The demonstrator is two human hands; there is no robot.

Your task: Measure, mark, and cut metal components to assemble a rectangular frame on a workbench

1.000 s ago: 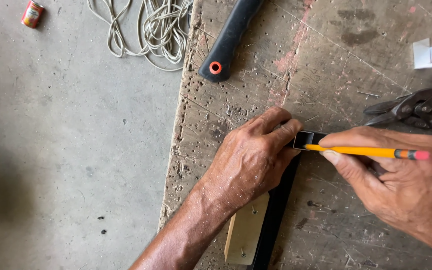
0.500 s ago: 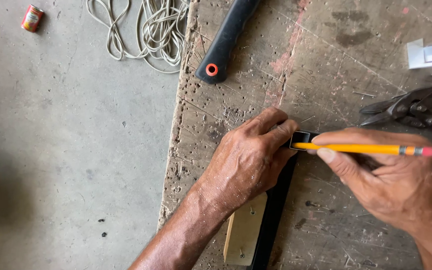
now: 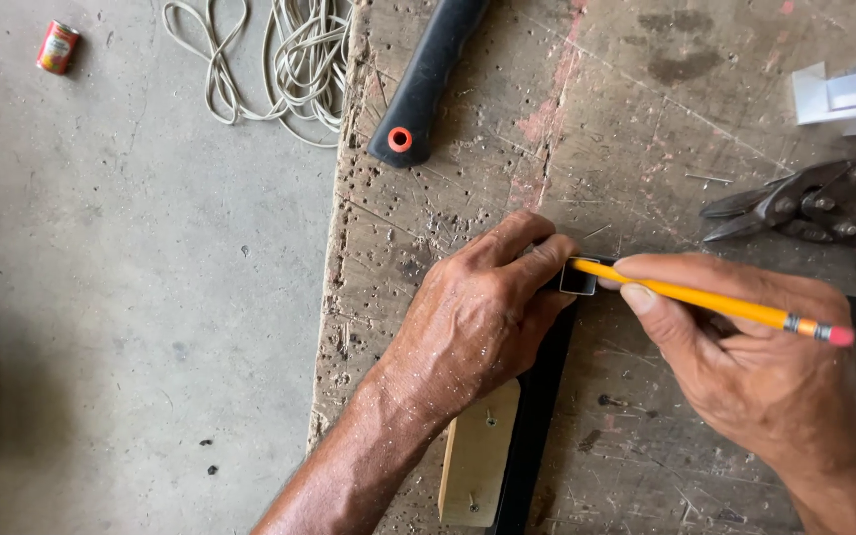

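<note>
I am looking down at a scarred, pitted wooden workbench (image 3: 468, 178), and both hands are meeting at the open end of a black square steel tube (image 3: 579, 277). The tube is lying flat on the bench, running from that open end down toward the near edge, beside a small pale wooden block (image 3: 480, 454) with two screws in it.

My left hand (image 3: 478, 317) is lying over the tube, its fingers (image 3: 532, 258) pressed together and curling down onto the end, pinning it to the bench. My right hand (image 3: 745, 357) is pinching a yellow pencil (image 3: 705, 300) between thumb and forefinger, the other fingers folded under; the tip is touching the rim of the tube's mouth and the pink eraser is pointing off to the right.

I am judging the tube to be stiff and thin-walled, fairly light for its length, with a smooth painted skin that could slide on the dusty wood. The cut end is probably sharp, so the flat sides just behind the mouth are looking like the safest place to hold it. The pencil is light and needs only a gentle pinch near the point.

Black tin snips (image 3: 804, 203) are lying to the right, well apart, with folded white paper (image 3: 839, 94) beyond them. A black handle with an orange ring (image 3: 426, 84) is resting at the top, white cord (image 3: 279, 59) is trailing onto the concrete floor (image 3: 131, 297), and a small red can (image 3: 57, 47) is lying there.
</note>
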